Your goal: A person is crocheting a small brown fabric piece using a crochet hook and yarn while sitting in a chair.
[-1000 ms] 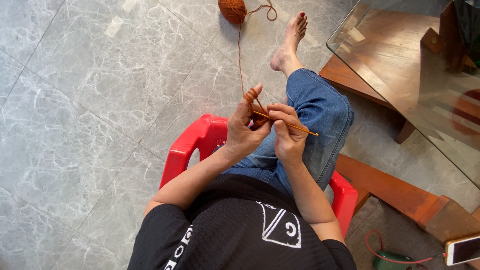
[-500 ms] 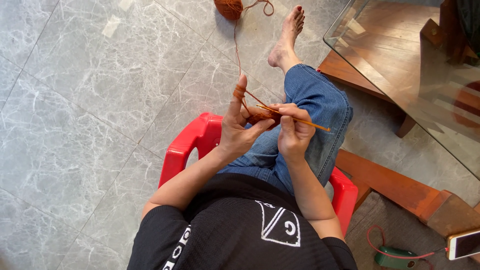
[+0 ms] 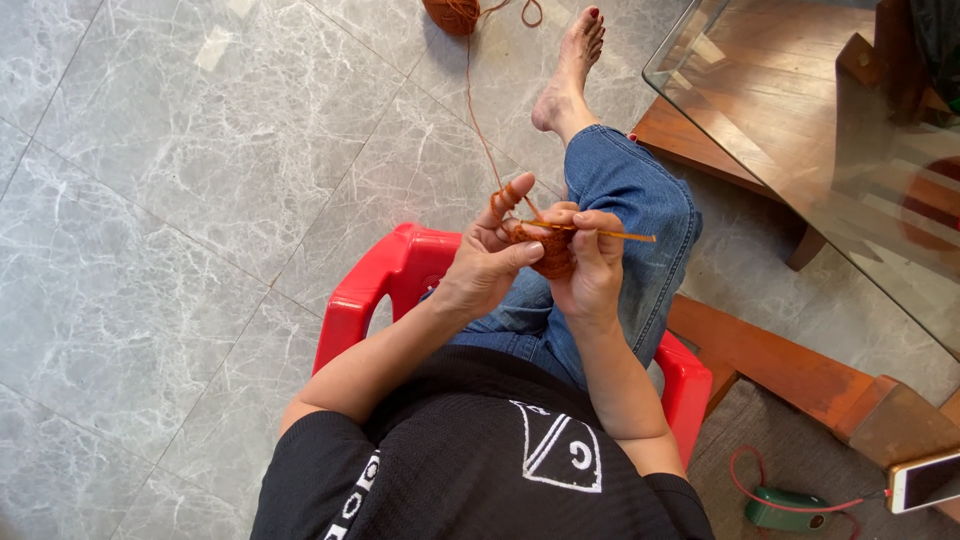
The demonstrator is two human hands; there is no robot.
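Observation:
I sit on a red plastic chair [image 3: 390, 285] and look down at my lap. My left hand [image 3: 490, 255] pinches a small orange crocheted piece [image 3: 552, 252], with the orange yarn [image 3: 478, 120] wound over its raised index finger. My right hand [image 3: 590, 265] grips a slim crochet hook [image 3: 610, 234] that points right, its tip in the piece. The strand runs up across the floor to an orange yarn ball [image 3: 450, 14] at the top edge.
My leg in blue jeans [image 3: 630, 200] stretches out to a bare foot [image 3: 570, 70]. A glass-topped wooden table [image 3: 800, 110] stands at the right. A phone [image 3: 925, 480] and a green device with a red cable [image 3: 785, 508] lie at the lower right. Grey marble tiles [image 3: 180, 200] cover the floor.
The left index finger lifted straight half a second ago and is now bent back with the yarn over it. Both hands stay on the piece and hook.

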